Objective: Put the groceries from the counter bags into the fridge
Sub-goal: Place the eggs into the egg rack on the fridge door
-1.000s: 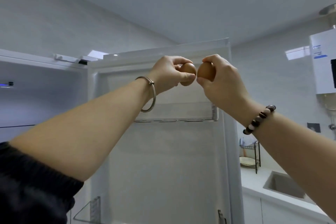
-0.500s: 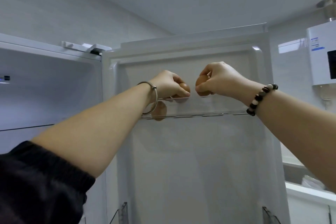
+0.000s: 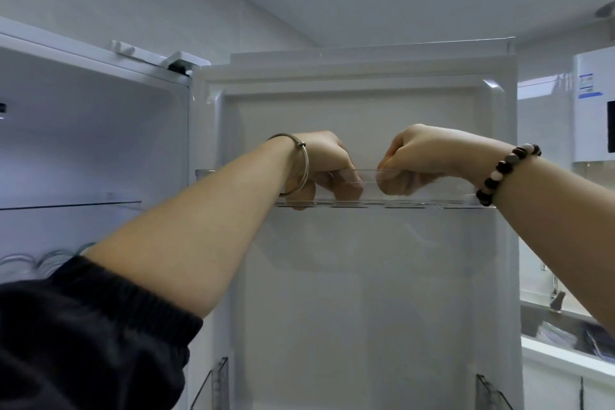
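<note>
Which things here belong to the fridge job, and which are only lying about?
Job: left hand and right hand, both inside the clear door tray; fridge door.
Lying about: white wall unit; counter.

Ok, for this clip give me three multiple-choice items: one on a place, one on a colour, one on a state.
1. The left hand and right hand reach into: A the sink; B the clear door shelf; C a drawer.
2. The sleeve is: A white; B red; C black.
3. The fridge door is: A open; B shut; C missing.
Answers: B, the fingers dip behind its clear wall; C, the cuff at lower left is black; A, its inner side faces the camera.
</note>
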